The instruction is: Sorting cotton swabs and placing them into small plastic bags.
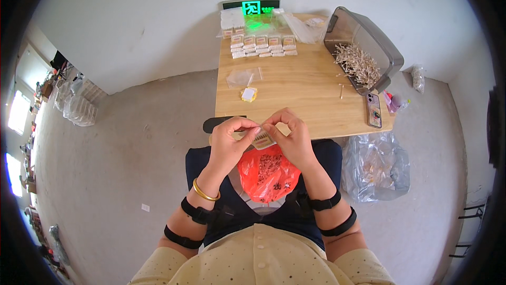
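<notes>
Above my lap, just off the table's near edge, I hold a small clear packet of cotton swabs [263, 140] with a row of thin sticks showing through it. My left hand [231, 140] pinches its upper left edge between thumb and fingertips. On the opposite side my right hand [293, 136] pinches the same packet near its top, the two thumbs close together. Right beneath the packet, a red plastic bag [270, 177] with small reddish-brown bits lies between my thighs. Whether the packet's top is sealed is too small to tell.
On the wooden table [295, 90] stand stacked swab packets [262, 44], clear bags [303, 27], and a small card stack [248, 94]. A grey bin [390, 48] of loose swabs [358, 66] lies tipped at right, near a phone [373, 110]. A clear sack [377, 169] sits on the floor.
</notes>
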`<act>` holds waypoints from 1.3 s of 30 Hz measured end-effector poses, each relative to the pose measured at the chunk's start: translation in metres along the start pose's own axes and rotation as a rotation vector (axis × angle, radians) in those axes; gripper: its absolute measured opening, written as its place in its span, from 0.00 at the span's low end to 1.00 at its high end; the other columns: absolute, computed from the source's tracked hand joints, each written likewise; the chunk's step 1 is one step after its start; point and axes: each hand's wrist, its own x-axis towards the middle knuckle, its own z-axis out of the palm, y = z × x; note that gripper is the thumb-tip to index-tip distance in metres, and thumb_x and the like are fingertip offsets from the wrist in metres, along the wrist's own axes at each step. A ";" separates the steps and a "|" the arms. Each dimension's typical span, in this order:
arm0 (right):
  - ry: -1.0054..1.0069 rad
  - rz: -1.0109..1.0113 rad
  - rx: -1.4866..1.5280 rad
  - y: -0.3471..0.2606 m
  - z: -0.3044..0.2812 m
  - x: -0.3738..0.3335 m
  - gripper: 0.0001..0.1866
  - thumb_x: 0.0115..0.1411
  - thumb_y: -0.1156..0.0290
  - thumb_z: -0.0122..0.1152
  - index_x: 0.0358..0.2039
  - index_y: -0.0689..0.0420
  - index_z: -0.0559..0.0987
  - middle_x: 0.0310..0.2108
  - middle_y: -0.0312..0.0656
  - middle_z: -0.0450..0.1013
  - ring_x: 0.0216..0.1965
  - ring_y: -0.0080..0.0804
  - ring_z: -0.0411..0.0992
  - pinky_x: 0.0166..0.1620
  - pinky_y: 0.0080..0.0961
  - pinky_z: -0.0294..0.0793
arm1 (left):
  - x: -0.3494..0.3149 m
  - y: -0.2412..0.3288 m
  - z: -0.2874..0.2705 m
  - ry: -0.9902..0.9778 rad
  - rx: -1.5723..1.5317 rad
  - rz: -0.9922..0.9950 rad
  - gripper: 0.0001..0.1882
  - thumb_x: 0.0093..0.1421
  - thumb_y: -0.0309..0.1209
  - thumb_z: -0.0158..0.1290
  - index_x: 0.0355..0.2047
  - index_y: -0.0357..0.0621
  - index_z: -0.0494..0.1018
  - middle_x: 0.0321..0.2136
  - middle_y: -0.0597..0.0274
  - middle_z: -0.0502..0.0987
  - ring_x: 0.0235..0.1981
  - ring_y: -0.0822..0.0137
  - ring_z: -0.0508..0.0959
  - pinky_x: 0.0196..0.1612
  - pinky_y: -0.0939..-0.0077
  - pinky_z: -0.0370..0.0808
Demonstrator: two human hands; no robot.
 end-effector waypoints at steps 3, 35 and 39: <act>-0.012 -0.024 -0.015 0.001 0.001 0.001 0.04 0.60 0.77 0.69 0.34 0.63 0.82 0.35 0.41 0.77 0.40 0.33 0.76 0.49 0.28 0.72 | 0.001 0.000 0.002 0.030 0.049 0.083 0.05 0.59 0.26 0.65 0.33 0.39 0.81 0.30 0.61 0.85 0.34 0.67 0.84 0.44 0.73 0.76; 0.044 0.172 0.221 0.024 -0.008 0.001 0.08 0.65 0.71 0.68 0.36 0.64 0.82 0.32 0.38 0.79 0.38 0.23 0.75 0.47 0.24 0.73 | 0.000 -0.004 -0.018 -0.010 0.088 0.093 0.05 0.59 0.22 0.64 0.35 0.38 0.80 0.34 0.62 0.83 0.36 0.69 0.80 0.42 0.73 0.74; 0.040 0.136 0.202 0.022 -0.006 0.001 0.08 0.65 0.71 0.68 0.36 0.64 0.82 0.32 0.38 0.79 0.39 0.23 0.75 0.47 0.23 0.73 | 0.002 0.002 -0.014 0.014 0.049 0.153 0.04 0.59 0.22 0.63 0.34 0.38 0.80 0.35 0.62 0.83 0.38 0.68 0.81 0.44 0.74 0.74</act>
